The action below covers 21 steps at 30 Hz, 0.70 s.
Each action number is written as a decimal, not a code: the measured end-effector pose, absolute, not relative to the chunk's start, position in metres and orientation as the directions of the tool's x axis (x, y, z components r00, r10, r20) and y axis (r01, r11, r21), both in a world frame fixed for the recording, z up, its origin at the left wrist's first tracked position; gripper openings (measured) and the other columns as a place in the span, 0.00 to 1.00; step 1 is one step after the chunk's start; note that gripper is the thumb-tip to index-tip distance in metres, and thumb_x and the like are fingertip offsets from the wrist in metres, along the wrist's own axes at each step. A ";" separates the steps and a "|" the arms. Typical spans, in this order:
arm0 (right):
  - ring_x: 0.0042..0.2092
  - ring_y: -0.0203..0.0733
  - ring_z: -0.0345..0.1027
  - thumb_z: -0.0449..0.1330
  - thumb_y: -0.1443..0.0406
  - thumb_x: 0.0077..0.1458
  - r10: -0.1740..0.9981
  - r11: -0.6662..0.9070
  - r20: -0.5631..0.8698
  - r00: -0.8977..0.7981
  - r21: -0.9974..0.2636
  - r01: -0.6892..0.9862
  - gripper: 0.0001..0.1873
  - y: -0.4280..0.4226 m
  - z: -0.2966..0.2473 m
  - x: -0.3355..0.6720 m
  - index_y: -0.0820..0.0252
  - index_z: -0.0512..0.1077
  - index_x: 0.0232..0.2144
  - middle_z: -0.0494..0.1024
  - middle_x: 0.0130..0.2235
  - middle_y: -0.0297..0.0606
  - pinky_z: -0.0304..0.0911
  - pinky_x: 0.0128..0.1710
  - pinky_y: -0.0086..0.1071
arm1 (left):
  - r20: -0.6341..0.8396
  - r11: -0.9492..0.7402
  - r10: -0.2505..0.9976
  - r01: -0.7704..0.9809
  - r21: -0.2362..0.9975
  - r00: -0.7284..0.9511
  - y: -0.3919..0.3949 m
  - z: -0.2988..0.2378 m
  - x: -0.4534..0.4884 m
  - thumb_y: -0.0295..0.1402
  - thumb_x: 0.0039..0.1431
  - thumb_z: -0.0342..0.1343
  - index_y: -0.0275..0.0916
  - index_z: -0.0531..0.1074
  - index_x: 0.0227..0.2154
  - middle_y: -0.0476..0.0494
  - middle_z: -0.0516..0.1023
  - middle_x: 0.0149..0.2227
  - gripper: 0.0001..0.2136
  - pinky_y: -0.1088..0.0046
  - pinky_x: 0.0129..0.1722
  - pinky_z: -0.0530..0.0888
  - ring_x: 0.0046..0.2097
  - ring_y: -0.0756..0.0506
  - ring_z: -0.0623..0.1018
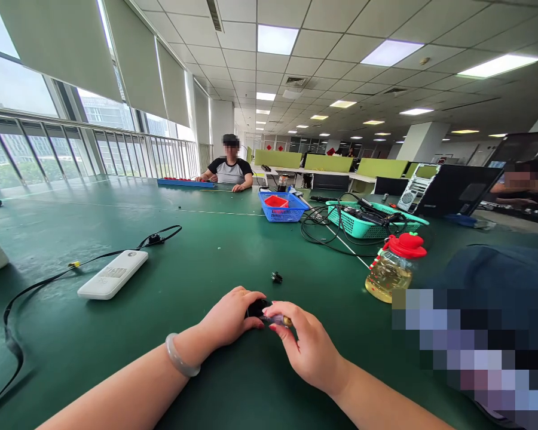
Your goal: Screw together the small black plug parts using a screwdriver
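My left hand (230, 318) is curled around a small black part (256, 308) low on the green table (206, 251). My right hand (305, 341) pinches a thin tool with a clear and brass-coloured end (281, 321) against that black part. Both hands meet near the table's front middle. A pale bangle (180, 356) sits on my left wrist. Another small black piece (277, 277) lies on the table just beyond my hands.
A white power bank (112, 274) with a black cable (36, 286) lies left. A bottle with a red lid (394, 267) stands right, near a teal basket (373, 221) and a blue basket (281, 208). A person sits at the far end; another at right.
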State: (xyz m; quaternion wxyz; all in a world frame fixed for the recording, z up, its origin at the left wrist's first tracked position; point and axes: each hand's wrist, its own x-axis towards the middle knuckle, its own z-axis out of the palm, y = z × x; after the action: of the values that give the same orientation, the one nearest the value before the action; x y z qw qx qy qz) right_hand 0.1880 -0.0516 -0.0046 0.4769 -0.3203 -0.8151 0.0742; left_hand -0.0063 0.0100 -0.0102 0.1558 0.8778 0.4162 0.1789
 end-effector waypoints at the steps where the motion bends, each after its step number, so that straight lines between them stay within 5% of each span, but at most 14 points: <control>1: 0.41 0.43 0.76 0.51 0.73 0.59 0.589 0.790 0.726 -0.354 -0.426 0.441 0.17 -0.052 -0.004 0.188 0.51 0.65 0.47 0.79 0.39 0.37 0.74 0.41 0.37 | 0.183 -0.605 0.786 0.674 0.424 0.590 0.010 -0.010 -0.006 0.41 0.57 0.58 0.43 0.69 0.52 0.43 0.78 0.45 0.20 0.62 0.49 0.70 0.48 0.40 0.74; 9: 0.48 0.42 0.74 0.45 0.79 0.52 0.472 0.881 0.662 -0.582 -0.346 0.321 0.25 -0.055 0.000 0.185 0.51 0.63 0.47 0.78 0.42 0.37 0.71 0.50 0.42 | 0.212 -0.638 0.764 0.662 0.394 0.610 0.013 -0.014 -0.006 0.31 0.54 0.56 0.42 0.70 0.51 0.43 0.79 0.44 0.20 0.63 0.49 0.71 0.47 0.41 0.74; 21: 0.51 0.39 0.72 0.44 0.81 0.51 0.323 0.942 0.716 -0.619 -0.181 0.281 0.23 -0.052 0.000 0.184 0.53 0.60 0.44 0.78 0.41 0.38 0.68 0.55 0.42 | 0.208 -0.635 0.766 0.668 0.389 0.608 0.013 -0.014 -0.006 0.25 0.49 0.54 0.40 0.70 0.52 0.43 0.79 0.46 0.24 0.63 0.51 0.71 0.48 0.41 0.73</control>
State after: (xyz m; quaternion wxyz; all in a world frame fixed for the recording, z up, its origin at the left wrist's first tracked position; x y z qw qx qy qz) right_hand 0.1838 -0.0517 -0.0004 0.4027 -0.1679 -0.8994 0.0257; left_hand -0.0064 0.0133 -0.0142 0.1373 0.8860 0.4047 0.1800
